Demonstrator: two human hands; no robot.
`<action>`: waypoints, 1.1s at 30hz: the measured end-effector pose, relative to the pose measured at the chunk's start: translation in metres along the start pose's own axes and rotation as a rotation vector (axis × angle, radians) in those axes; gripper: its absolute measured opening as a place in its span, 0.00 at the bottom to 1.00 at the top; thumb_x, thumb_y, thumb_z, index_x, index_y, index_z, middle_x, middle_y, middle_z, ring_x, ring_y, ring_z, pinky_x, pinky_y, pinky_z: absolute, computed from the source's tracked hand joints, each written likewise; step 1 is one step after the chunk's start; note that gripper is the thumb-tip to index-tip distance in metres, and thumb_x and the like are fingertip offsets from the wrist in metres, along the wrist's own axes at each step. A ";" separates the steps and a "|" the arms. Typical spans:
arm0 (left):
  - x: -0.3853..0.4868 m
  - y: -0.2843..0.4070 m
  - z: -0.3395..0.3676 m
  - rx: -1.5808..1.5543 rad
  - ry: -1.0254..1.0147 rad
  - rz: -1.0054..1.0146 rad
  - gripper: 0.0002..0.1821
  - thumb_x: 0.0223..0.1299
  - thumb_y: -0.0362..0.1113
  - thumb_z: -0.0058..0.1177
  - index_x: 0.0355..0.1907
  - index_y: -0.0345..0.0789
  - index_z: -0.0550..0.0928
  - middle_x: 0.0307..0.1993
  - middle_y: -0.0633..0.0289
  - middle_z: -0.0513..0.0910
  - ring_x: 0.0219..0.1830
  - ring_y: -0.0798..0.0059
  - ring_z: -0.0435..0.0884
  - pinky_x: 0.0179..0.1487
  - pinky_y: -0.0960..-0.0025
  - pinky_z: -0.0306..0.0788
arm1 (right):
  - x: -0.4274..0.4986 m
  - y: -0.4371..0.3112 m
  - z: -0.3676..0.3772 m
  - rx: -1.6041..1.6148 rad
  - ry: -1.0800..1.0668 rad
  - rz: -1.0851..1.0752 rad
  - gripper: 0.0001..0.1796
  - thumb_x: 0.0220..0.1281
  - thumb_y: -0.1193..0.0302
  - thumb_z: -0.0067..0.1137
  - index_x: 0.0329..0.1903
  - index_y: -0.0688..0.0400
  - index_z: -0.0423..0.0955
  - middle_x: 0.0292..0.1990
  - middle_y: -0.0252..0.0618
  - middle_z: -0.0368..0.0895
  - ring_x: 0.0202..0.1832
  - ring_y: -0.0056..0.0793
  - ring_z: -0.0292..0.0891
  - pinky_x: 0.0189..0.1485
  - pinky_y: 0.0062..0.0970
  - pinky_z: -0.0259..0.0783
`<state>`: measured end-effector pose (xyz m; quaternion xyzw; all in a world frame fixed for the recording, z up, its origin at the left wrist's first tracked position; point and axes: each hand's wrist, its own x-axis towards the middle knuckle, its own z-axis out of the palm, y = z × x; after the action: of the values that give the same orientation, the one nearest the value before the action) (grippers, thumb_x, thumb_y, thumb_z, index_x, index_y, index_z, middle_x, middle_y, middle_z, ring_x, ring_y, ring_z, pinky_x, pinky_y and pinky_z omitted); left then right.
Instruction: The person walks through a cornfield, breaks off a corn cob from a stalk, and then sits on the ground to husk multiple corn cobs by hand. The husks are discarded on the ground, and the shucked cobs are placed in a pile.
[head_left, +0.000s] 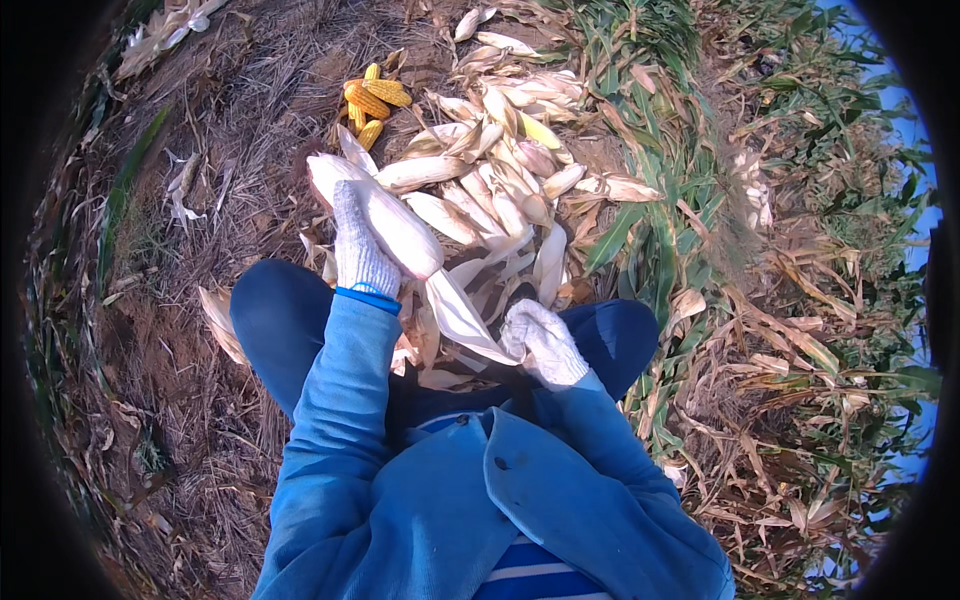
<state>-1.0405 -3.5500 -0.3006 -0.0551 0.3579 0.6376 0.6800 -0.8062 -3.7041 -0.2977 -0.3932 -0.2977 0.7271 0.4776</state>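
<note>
My left hand (361, 244), in a white knit glove, grips a corn ear in its pale husk (390, 225) from the side. The ear slants, its silk end up and left, its base toward my lap. One peeled husk leaf (461, 319) hangs from the base and stretches to my right hand (544, 341). That hand, also gloved, pinches the leaf's far tip by my right knee. Just beyond the held ear lies a heap of unhusked corn ears (502, 165). Several bare yellow corn cobs (369, 97) are piled on the soil to the upper left.
Loose husks (442, 375) lie between my folded legs. Green and dry corn stalks (664, 187) form a band to the right of the heap. Straw-strewn soil (202, 390) stretches to the left, with a husk scrap (182, 187) on it. Standing corn plants (862, 300) rise at the right rim.
</note>
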 end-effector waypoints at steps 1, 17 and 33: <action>0.000 -0.001 -0.003 0.024 -0.035 0.005 0.33 0.70 0.57 0.58 0.66 0.35 0.73 0.54 0.55 0.81 0.52 0.63 0.82 0.59 0.58 0.79 | -0.002 0.008 -0.001 -0.013 0.000 0.055 0.11 0.77 0.68 0.56 0.51 0.61 0.69 0.35 0.33 0.73 0.37 0.23 0.72 0.39 0.23 0.71; -0.025 -0.037 -0.045 0.356 -0.337 0.026 0.23 0.74 0.45 0.56 0.65 0.37 0.74 0.52 0.60 0.81 0.49 0.71 0.81 0.52 0.64 0.79 | 0.048 0.066 0.052 -0.596 0.155 0.282 0.19 0.70 0.62 0.61 0.51 0.65 0.81 0.37 0.38 0.83 0.35 0.27 0.79 0.36 0.26 0.75; -0.003 -0.036 -0.088 0.547 -0.103 -0.185 0.34 0.67 0.55 0.61 0.67 0.36 0.73 0.50 0.54 0.82 0.49 0.61 0.84 0.52 0.56 0.82 | 0.070 0.040 0.020 -1.795 -0.727 0.107 0.19 0.74 0.55 0.46 0.48 0.51 0.83 0.37 0.49 0.88 0.38 0.47 0.86 0.42 0.48 0.80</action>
<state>-1.0440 -3.6063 -0.3776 0.1301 0.4751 0.4545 0.7421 -0.8582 -3.6547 -0.3396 -0.3756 -0.8532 0.3270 -0.1552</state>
